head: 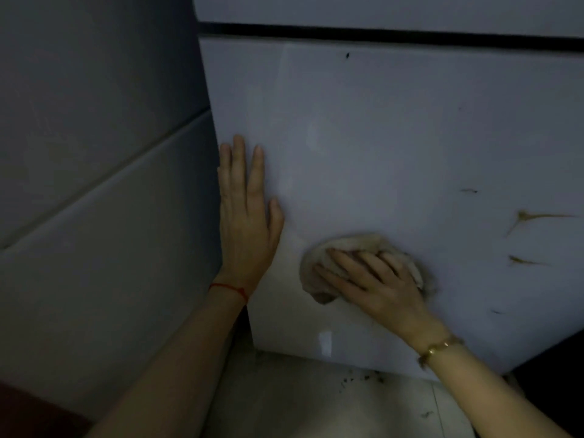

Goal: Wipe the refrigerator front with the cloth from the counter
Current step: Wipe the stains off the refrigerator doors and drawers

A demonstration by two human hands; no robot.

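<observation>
Head view: right hand (376,279) presses cloth (357,245) on refrigerator (395,137)

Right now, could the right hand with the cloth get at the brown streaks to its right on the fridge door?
Probably yes: the right hand presses the cloth flat on the refrigerator door, and nothing lies between it and the brown streaks.

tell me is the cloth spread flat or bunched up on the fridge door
Bunched up. The cloth shows as a rounded wad under the right hand, pressed against the refrigerator front, with folds bulging past the fingers.
</observation>
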